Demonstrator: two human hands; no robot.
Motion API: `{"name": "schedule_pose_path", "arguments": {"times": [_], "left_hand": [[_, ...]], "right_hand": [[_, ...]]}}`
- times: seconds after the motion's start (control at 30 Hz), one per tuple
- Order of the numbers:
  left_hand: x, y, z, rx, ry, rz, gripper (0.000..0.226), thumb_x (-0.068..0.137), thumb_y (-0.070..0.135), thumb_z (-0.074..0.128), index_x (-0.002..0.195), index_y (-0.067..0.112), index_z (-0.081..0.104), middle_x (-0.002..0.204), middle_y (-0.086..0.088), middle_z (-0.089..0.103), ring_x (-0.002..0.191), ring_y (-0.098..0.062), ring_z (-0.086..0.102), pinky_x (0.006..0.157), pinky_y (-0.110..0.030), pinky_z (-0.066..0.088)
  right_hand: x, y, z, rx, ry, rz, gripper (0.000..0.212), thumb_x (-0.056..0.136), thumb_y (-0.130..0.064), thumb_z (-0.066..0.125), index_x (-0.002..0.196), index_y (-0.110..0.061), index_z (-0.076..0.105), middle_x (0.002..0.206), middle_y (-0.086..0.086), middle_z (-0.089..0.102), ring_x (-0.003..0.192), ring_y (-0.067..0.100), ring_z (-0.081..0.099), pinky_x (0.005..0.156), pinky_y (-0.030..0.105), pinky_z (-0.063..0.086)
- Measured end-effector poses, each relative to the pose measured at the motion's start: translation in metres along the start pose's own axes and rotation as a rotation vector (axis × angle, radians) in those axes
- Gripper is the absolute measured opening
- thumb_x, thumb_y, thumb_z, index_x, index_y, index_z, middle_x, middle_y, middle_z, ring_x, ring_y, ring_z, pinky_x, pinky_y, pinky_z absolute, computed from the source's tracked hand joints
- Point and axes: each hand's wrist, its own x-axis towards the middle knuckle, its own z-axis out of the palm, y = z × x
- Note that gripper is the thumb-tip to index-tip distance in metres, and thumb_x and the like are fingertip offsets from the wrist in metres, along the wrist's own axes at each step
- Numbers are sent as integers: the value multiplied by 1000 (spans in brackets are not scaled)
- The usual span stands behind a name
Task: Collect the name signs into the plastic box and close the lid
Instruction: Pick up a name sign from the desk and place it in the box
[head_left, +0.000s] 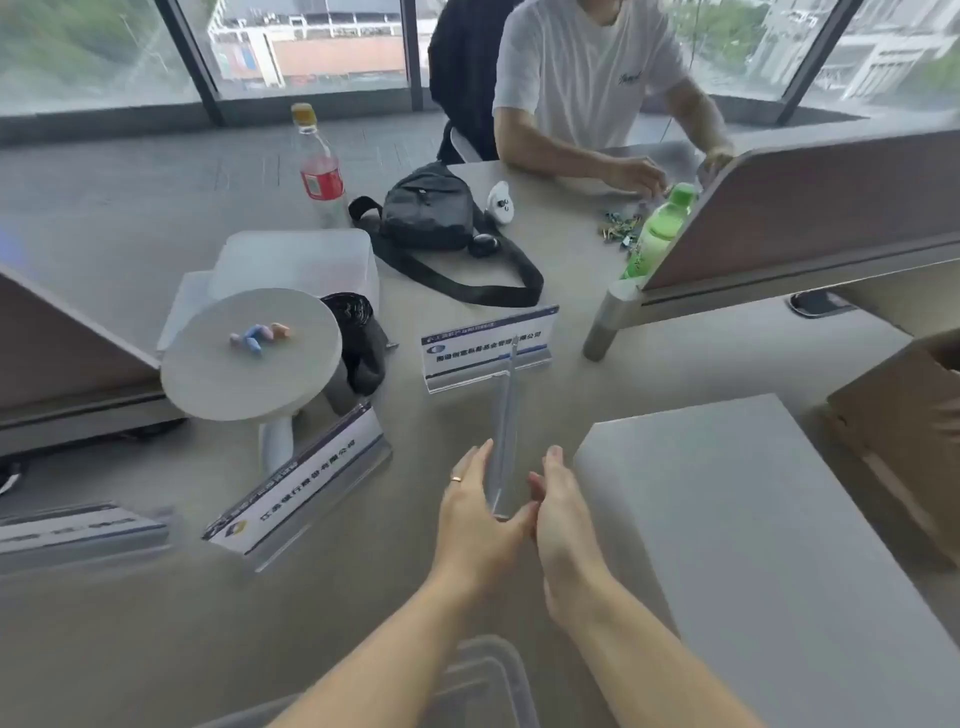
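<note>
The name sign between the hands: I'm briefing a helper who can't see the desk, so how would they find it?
Start at the grey desk and find the left hand and right hand near its front edge. The name sign stands between the palms. Unlike the two printed signs beside it, it is seen edge-on, as a thin clear strip.

A black bag (427, 212) lies beside what looks like a white controller (501, 201).

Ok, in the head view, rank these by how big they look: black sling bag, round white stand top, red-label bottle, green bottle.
1. Black sling bag, strap included
2. Round white stand top, close to it and nearer the camera, so unsure
3. Red-label bottle
4. Green bottle, partly hidden by the divider
</note>
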Motion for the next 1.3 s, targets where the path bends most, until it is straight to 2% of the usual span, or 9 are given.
{"name": "schedule_pose_path", "arguments": {"times": [0.17,0.3,0.4,0.63,0.77,0.9,1.03,1.17,1.3], "left_hand": [[34,-34,-17,-33,117,92,23,100,22,60,116,33,72,91,12,77,75,8,63,74,-13,48],[49,-51,-70,-174,-79,30,25,95,6,67,99,28,78,91,14,80,84,0,69,79,-13,49],[53,-54,-90,-202,28,-32,27,94,0,67,97,24,77,88,13,79,81,5,69,78,-12,48],[30,-63,-84,-187,235,-6,7,101,23,60,97,26,64,91,13,70,82,11,64,74,-4,42],[16,-51,-104,-122,297,41,7,99,29,63,92,28,65,90,13,72,89,4,66,73,-6,43],[-18,-20,-152,-159,328,115,6,96,32,67,95,26,70,94,11,75,96,-5,69,85,-22,52],[-71,28,-224,-192,364,168,13,93,38,69,94,25,70,95,7,75,91,-10,70,84,-28,54],[-139,68,-306,-200,436,271,7,91,33,72,91,26,70,88,10,74,88,-14,71,88,-32,55],[-207,77,-387,-226,505,381,11,88,42,74,86,32,71,85,11,73,84,-17,70,87,-49,59]], "right_hand": [[52,15,5,-73,49,-45,46,107,-30,38,153,-23,34,146,-10,44,123,8,42,101,24,27],[70,18,10,-188,88,-185,63,100,-8,48,156,-25,24,153,-13,35,129,4,37,104,21,25],[81,16,13,-248,81,-266,68,99,-6,54,155,-28,23,140,-16,33,125,-1,34,104,19,25],[77,28,6,-444,198,-415,16,100,-11,55,114,-18,56,93,-20,55,86,-3,56,80,23,44],[42,27,3,-464,166,-500,9,101,-16,55,110,-15,56,92,-16,60,81,-21,56,67,-1,39],[-12,-7,7,-461,90,-597,5,100,-20,57,105,-22,55,94,-12,61,84,-23,58,69,-1,42],[-82,-56,23,-391,-19,-684,18,98,-20,61,114,-13,56,100,7,64,86,-18,64,70,3,48],[-158,-94,49,-399,-110,-792,20,97,-27,64,108,-12,59,103,14,67,104,19,65,73,7,49],[-232,-115,90,-405,-171,-895,21,99,-36,59,107,-18,63,101,1,72,100,20,68,88,47,58]]}}
